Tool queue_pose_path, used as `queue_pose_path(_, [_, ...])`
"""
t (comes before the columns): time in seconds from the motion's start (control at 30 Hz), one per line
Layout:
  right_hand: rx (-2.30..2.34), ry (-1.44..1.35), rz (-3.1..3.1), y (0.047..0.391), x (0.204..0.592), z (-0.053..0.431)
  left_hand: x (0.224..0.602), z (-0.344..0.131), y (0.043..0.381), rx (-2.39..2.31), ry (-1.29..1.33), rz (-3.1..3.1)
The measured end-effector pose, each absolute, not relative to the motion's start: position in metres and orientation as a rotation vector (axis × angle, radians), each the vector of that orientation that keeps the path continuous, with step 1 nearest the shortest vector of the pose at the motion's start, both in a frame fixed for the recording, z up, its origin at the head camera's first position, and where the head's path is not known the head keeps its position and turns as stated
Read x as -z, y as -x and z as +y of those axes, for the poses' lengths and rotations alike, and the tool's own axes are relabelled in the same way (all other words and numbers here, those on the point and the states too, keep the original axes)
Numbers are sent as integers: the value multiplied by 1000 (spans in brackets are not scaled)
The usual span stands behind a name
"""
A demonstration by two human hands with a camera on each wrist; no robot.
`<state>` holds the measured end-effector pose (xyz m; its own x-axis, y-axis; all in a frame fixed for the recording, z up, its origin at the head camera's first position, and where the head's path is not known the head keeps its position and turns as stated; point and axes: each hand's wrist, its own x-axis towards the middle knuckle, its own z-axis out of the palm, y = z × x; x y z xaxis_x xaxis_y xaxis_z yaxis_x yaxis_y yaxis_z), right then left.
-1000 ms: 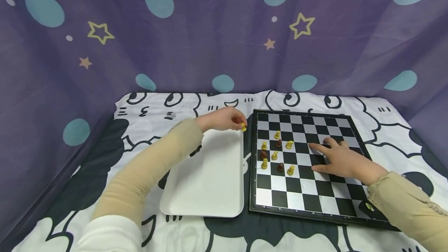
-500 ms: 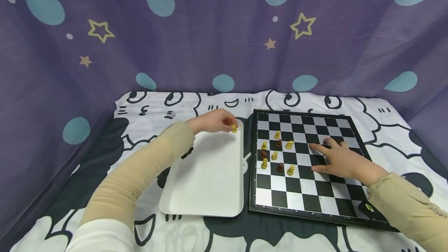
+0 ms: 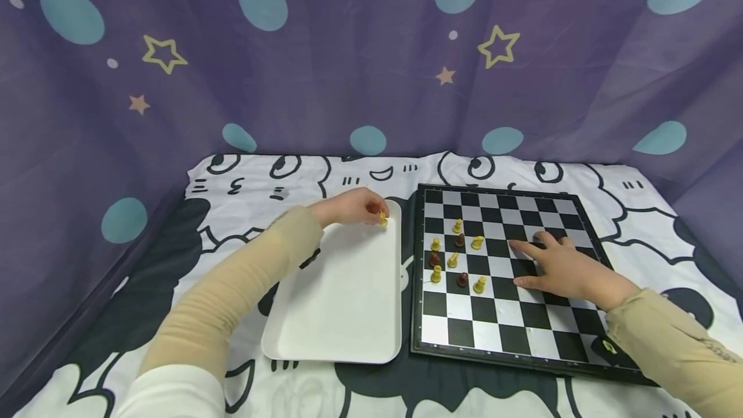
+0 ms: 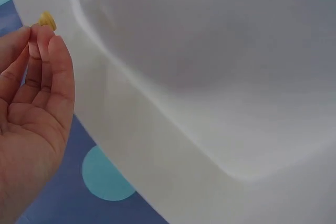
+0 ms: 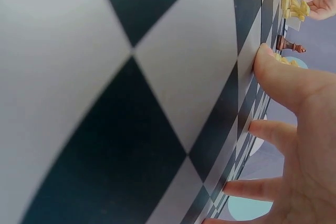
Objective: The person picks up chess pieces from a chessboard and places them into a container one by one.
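My left hand (image 3: 355, 206) pinches a small yellow chess piece (image 3: 383, 218) between thumb and fingertips, over the far right corner of the white tray (image 3: 342, 315). In the left wrist view only the piece's yellow base (image 4: 47, 21) sticks out past the fingers. My right hand (image 3: 563, 269) rests with spread fingers on the chessboard (image 3: 516, 334), and its fingertips touch the squares in the right wrist view. On the board's left half stand several yellow pieces, among them a rook (image 3: 436, 274), and dark brown pieces such as the one (image 3: 462, 280) near the front of the group.
The tray lies left of the board with a narrow strip of patterned cloth (image 3: 371, 392) between them. A small dark object with a yellow mark (image 3: 607, 347) sits at the board's near right corner, beside my right sleeve. A purple curtain (image 3: 325, 69) hangs behind.
My left hand has moved left from the gap beside the board to over the tray, carrying the yellow chess piece, then slightly lower. The right hand stays on the board.
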<state>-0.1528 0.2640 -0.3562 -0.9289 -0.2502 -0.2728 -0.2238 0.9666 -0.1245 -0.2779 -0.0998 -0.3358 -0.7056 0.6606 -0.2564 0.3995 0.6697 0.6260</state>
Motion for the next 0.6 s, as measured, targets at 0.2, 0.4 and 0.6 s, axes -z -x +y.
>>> queue_pose_path(0.2, [120,336,2825,153,357,264,345,-102,283,-734,-854,2435])
queue_pose_path(0.4, [124,332,2820,153,356,263,350,-101,286,-729,-855,2451])
queue_pose_path(0.6, [121,331,2823,153,357,264,355,-97,287,-719,-883,2440])
